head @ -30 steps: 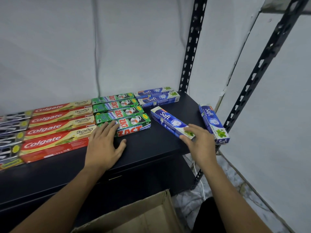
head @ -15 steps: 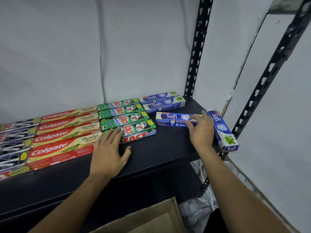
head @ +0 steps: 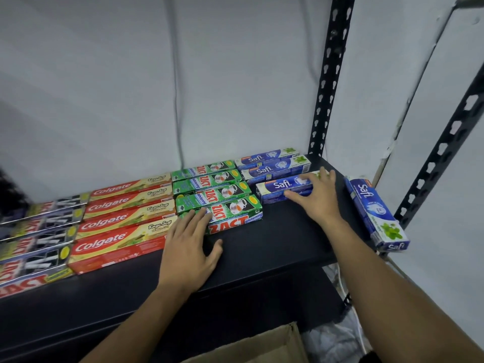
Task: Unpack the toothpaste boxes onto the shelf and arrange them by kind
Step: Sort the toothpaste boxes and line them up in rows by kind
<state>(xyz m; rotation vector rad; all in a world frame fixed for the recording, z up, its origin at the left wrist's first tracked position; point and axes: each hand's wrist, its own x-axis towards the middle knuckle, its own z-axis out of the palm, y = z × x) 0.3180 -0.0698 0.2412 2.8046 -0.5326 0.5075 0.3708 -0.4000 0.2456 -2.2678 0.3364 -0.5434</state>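
While it lay flat on the black shelf (head: 275, 239), the third Safi box (head: 277, 188) ran left to right, its logo end toward the green Zact boxes (head: 209, 184). It sat just in front of two other Safi boxes (head: 272, 166), parallel to them. The right hand (head: 317, 195) covered its right half, fingers straight and spread over the top, thumb against the front face. The left hand (head: 191, 247) rested flat and spread on the shelf, fingertips touching the front Zact box (head: 235, 213). A loose Safi box (head: 374, 208) lay front-to-back at the shelf's right edge.
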